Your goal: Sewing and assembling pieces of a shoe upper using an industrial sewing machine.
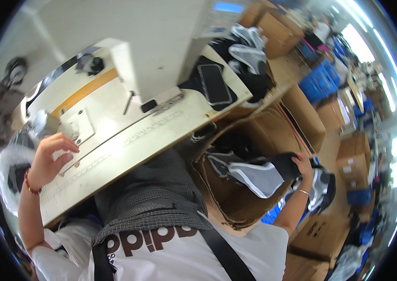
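Observation:
My right hand (304,166) is closed on the black end of a fabric piece (257,178) with grey panels edged in white. The piece stretches across the open mouth of a cardboard box (212,201), with more dark fabric lying inside. My left hand (51,157) hovers by the near edge of the sewing machine's metal plate (77,124). Its fingers are slightly curved, the thumb stands apart, and nothing is between them. The white sewing machine (156,51) rises over the pale table (114,154).
A phone (215,84) lies on dark cloth at the table's right end, beside a heap of grey and black pieces (247,56). More pieces (320,187) hang past the box's right side. Cartons (320,239) and a blue crate (319,82) stand on the right.

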`<move>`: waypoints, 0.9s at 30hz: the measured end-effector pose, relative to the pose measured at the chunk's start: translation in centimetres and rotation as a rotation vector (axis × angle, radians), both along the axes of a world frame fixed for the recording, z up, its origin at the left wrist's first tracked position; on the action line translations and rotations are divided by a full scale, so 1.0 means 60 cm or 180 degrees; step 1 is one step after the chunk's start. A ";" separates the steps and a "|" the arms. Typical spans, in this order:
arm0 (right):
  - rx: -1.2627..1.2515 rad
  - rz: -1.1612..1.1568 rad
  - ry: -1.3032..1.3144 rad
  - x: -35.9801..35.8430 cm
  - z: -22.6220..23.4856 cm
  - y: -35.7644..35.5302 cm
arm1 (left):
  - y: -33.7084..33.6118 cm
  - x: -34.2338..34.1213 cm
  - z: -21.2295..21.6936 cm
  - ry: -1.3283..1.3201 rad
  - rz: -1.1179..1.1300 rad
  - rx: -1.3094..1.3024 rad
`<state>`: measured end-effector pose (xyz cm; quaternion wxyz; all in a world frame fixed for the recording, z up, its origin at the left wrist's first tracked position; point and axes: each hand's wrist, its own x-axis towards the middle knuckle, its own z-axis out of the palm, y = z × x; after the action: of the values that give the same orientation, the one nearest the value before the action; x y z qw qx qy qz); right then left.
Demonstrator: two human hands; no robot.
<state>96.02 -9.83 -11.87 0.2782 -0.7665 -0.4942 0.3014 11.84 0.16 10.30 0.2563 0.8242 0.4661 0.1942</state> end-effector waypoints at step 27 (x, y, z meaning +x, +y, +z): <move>0.0413 0.6139 0.1131 -1.063 0.178 0.163 | -0.436 -0.335 0.103 0.2829 0.2666 -0.0974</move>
<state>32.23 -0.02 -1.21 0.0247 0.0389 -0.8747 0.4825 -8.27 -26.02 16.50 0.0554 0.5277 0.8339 -0.1519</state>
